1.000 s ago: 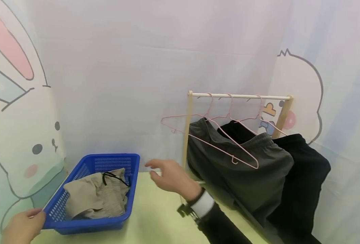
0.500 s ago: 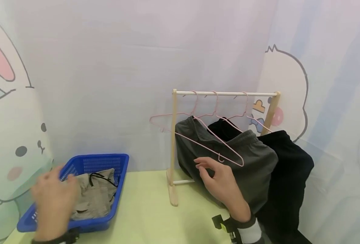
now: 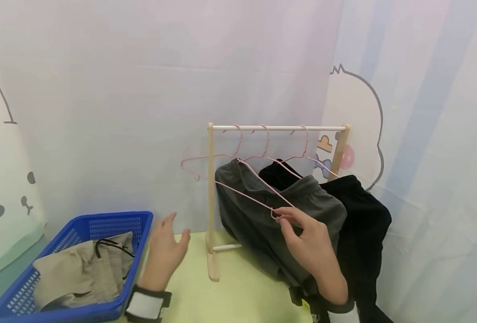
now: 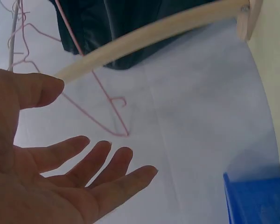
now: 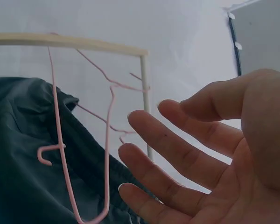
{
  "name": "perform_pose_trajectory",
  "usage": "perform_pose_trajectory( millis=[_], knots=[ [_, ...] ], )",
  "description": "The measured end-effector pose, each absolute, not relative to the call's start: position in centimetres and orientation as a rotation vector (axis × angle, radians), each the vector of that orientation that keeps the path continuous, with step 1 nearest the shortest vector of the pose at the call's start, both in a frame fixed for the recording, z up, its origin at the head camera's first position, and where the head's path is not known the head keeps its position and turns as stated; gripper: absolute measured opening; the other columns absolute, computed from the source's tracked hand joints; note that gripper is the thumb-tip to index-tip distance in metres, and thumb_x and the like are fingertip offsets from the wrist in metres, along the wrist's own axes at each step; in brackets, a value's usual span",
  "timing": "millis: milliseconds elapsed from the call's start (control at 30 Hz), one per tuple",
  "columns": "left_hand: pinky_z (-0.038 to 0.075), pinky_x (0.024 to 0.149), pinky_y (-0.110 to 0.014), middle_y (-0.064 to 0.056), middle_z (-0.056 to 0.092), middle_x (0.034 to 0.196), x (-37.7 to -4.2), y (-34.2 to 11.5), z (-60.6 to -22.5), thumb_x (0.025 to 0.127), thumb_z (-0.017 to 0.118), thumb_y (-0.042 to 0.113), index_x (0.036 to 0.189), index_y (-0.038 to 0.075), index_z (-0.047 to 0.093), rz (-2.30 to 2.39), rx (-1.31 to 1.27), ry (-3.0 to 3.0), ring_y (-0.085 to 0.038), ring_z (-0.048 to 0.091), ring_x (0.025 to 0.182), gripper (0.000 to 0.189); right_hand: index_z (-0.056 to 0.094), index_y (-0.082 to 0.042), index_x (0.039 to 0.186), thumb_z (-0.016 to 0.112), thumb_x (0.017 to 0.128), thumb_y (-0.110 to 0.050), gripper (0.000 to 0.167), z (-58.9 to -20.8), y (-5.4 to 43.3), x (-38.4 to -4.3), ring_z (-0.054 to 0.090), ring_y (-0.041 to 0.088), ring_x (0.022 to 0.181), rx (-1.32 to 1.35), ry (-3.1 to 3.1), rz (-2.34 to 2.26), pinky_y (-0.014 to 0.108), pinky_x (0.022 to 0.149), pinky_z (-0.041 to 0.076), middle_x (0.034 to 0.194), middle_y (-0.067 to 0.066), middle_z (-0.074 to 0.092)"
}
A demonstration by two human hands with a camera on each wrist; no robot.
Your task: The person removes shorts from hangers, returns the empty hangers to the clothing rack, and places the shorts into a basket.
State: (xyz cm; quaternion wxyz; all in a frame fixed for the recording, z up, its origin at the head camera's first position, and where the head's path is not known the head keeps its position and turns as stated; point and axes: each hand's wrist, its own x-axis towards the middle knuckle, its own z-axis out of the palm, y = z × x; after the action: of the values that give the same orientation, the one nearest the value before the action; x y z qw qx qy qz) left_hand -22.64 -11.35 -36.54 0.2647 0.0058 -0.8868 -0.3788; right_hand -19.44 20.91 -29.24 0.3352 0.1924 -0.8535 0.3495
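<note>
My left hand (image 3: 165, 251) is raised beside the blue basket's right side, fingers spread and holding nothing. My right hand (image 3: 311, 242) is in front of the grey trousers (image 3: 258, 237), its thumb and forefinger close to the lower end of the front pink hanger (image 3: 262, 180). In the right wrist view a gap shows between those fingers and the hanger (image 5: 60, 144). This hanger hooks on the rack's rod, with the grey trousers hanging at it. Beige shorts (image 3: 64, 267) with a black drawstring lie in the blue basket (image 3: 141, 233).
A small wooden rack (image 3: 211, 193) stands on the light green table (image 3: 198, 291). Two more pink hangers hang behind the front one, with black trousers (image 3: 363, 224) at the right. A printed curtain (image 3: 101, 112) surrounds the table.
My left hand has let go of the basket's rim and moved right, past the basket. My right hand has moved right to the front hanger. The head view has turned right.
</note>
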Motion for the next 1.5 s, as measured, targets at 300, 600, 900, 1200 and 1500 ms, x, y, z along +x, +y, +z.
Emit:
perform_pose_trajectory(
  millis=[300,600,900,1200,1500],
  knots=[
    [0.043,0.106,-0.063,-0.033,0.042,0.150,-28.5,-6.1,-36.5,0.095,0.076,0.023,0.159,-0.002,0.030,-1.107,-0.065,-2.349,-0.053,0.046,0.134,0.083,0.075,-0.018,0.119,0.064,0.103,-0.014,0.020,-28.8,24.4,-18.7,0.073,0.022,0.106,0.325,-2.272,0.889,0.053,0.089,0.057,0.108,-0.003,0.078],
    [0.043,0.107,-0.062,-0.040,0.043,0.145,-31.8,-4.5,-35.7,0.096,0.075,0.015,0.161,-0.006,0.019,-1.141,-0.113,-2.328,-0.055,0.049,0.131,0.088,0.075,-0.011,0.119,0.067,0.092,-0.004,0.029,-28.4,27.1,-19.9,0.060,0.034,0.116,0.189,-1.918,0.844,0.054,0.099,0.042,0.127,0.012,0.070],
    [0.049,0.097,-0.062,-0.038,0.056,0.133,-33.9,-4.4,-36.0,0.098,0.067,0.005,0.156,-0.009,0.028,-1.190,-0.110,-2.277,-0.053,0.059,0.120,0.072,0.060,-0.007,0.142,0.066,0.090,0.000,0.053,-29.3,27.7,-22.9,0.047,0.039,0.133,0.248,-1.965,0.829,0.061,0.109,0.034,0.146,0.017,0.056],
    [0.054,0.089,-0.056,-0.027,0.066,0.116,-34.5,-4.7,-36.9,0.105,0.056,0.005,0.137,-0.011,0.049,-1.236,-0.184,-2.255,-0.044,0.066,0.108,0.036,0.061,-0.005,0.140,0.065,0.096,-0.008,0.044,-30.7,27.4,-24.1,0.055,0.042,0.123,0.126,-2.009,0.892,0.061,0.105,0.043,0.135,0.024,0.058],
    [0.052,0.074,-0.049,-0.024,0.066,0.102,-34.6,-5.3,-36.4,0.103,0.059,0.006,0.120,-0.004,0.054,-1.222,-0.216,-2.308,-0.037,0.065,0.088,0.020,0.073,-0.006,0.115,0.063,0.105,-0.024,0.022,-30.8,26.9,-24.8,0.069,0.043,0.100,0.021,-1.988,0.939,0.058,0.086,0.051,0.115,0.019,0.074]
  ],
)
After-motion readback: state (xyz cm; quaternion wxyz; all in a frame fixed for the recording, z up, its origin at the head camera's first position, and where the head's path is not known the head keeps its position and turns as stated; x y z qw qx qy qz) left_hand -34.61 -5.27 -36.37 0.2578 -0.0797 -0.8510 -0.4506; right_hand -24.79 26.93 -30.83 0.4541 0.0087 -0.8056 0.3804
